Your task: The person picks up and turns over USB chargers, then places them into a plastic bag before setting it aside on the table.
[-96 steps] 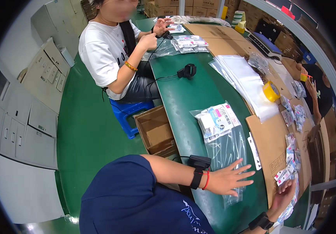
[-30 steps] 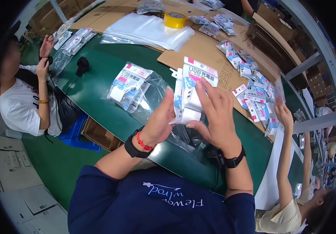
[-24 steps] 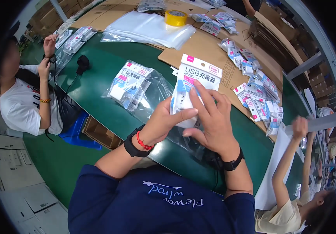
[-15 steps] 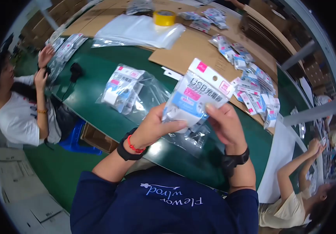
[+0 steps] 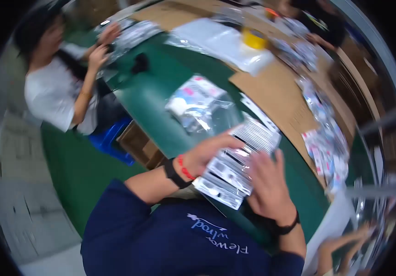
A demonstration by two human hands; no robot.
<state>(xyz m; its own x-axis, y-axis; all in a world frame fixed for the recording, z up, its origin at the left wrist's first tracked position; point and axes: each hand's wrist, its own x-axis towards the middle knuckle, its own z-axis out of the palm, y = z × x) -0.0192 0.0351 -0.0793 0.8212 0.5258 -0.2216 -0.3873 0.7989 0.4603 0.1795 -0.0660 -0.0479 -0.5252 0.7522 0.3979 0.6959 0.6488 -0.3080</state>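
Observation:
My left hand (image 5: pixel 205 154) is closed on a few flat retail packs (image 5: pixel 227 172), overlapping in a fan with their grey-and-white printed backs up. Its thumb lies across their upper part. Against their right edge, my right hand (image 5: pixel 269 184) is blurred, with its fingers stretched out; whether it presses on them is hard to see. Beyond my left hand, a clear plastic bag (image 5: pixel 223 110) lies on the green table around or against a group of white, pink and blue packs (image 5: pixel 195 94); which of the two I cannot tell.
Cardboard (image 5: pixel 276 110) covers the table's far right, with a heap of packs (image 5: pixel 324 147) along it. Clear bags (image 5: pixel 202 37) and a yellow tape roll (image 5: pixel 254 38) lie at the back. A person (image 5: pixel 55 87) sits at the left; others are at the back and lower right.
The printed fronts have turned away and the packs' backs now show, spread and lower. My right hand has let go of its pinch and straightened its fingers. The whole view has swung left.

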